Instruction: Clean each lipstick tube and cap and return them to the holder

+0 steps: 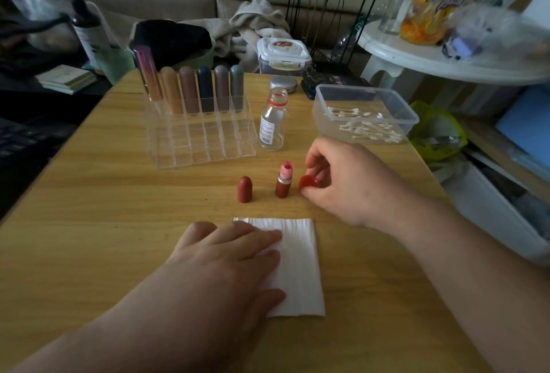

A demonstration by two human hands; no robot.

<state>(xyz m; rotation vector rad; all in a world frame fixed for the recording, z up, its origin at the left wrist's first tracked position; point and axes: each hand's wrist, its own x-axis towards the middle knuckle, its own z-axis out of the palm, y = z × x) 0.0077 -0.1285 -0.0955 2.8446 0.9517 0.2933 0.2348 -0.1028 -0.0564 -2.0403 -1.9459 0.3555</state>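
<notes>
Tissue point(300, 262) is lying in front of the uncapped lipstick tube point(284, 182), my left hand point(229, 256) pressing flat to hold it ready for wiping. My right hand point(342, 185) is pinching the red bottle cap point(309, 182) just right of the tube; the lipstick cap point(244, 189) is standing left, the holder point(205, 146) behind.

Bare forearms point(143, 319); bare left hand point(229, 256); bare right hand point(342, 185)

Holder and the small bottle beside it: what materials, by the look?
The holder looks like clear rigid plastic, probably acrylic: glossy, see-through grid walls. The small bottle is transparent, glass or hard plastic, cannot tell which; paper label, red neck ring.
</notes>
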